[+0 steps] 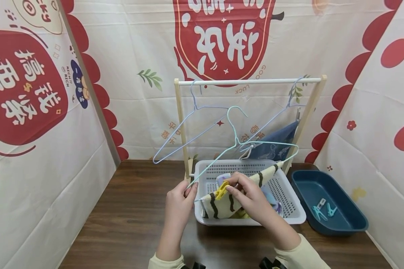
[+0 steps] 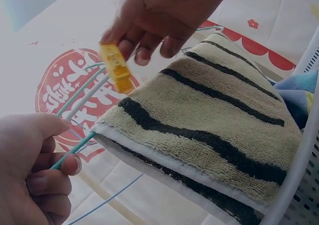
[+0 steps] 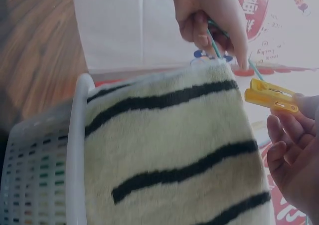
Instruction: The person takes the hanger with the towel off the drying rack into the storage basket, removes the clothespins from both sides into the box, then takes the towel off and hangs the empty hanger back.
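My left hand (image 1: 180, 201) grips the left corner of a mint-green hanger (image 1: 219, 156). A cream towel with wavy black stripes (image 2: 209, 120) is draped over the hanger's lower bar and hangs down into the basket. Between thumb and fingers, my right hand (image 1: 250, 196) pinches a yellow clothespin (image 3: 271, 95) at the towel's top fold, near its left end. In the right wrist view the clothespin's tip is right beside the towel's edge.
A white perforated basket (image 1: 202, 220) holds more cloths under the towel. Behind it, a rack (image 1: 256, 81) carries blue hangers (image 1: 175, 149) and a dark blue cloth (image 1: 276, 142). At right sits a dark blue tub (image 1: 350, 224) with mint clothespins (image 1: 319, 213).
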The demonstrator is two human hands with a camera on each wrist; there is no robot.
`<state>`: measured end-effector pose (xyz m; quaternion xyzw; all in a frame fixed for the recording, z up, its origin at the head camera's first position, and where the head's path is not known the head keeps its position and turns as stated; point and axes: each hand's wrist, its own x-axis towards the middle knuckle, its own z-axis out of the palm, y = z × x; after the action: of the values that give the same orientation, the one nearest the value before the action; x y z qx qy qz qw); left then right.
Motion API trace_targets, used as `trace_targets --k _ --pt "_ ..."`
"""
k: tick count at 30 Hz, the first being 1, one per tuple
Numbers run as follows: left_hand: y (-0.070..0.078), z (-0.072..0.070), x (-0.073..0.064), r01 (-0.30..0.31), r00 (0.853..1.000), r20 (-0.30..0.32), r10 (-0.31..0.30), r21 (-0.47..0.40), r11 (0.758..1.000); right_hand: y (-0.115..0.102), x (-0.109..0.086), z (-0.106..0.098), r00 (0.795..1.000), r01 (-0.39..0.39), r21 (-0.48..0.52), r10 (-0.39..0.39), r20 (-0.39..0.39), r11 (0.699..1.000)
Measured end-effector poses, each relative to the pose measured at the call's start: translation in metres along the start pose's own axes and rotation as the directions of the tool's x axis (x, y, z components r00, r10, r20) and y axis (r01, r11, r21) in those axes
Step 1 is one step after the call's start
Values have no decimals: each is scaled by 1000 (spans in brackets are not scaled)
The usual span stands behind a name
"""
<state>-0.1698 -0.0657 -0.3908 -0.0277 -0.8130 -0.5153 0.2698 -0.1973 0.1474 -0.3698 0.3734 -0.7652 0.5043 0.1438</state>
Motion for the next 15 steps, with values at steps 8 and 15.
trace_targets --k 8,15 --pt "-1 0 2 91 995 -22 -94 -99 991 14 -9 -13 998 0 24 2 -62 1000" --pt "-3 -2 1 145 987 -58 -153 -126 981 28 -28 -26 984 -143 75 150 -100 987"
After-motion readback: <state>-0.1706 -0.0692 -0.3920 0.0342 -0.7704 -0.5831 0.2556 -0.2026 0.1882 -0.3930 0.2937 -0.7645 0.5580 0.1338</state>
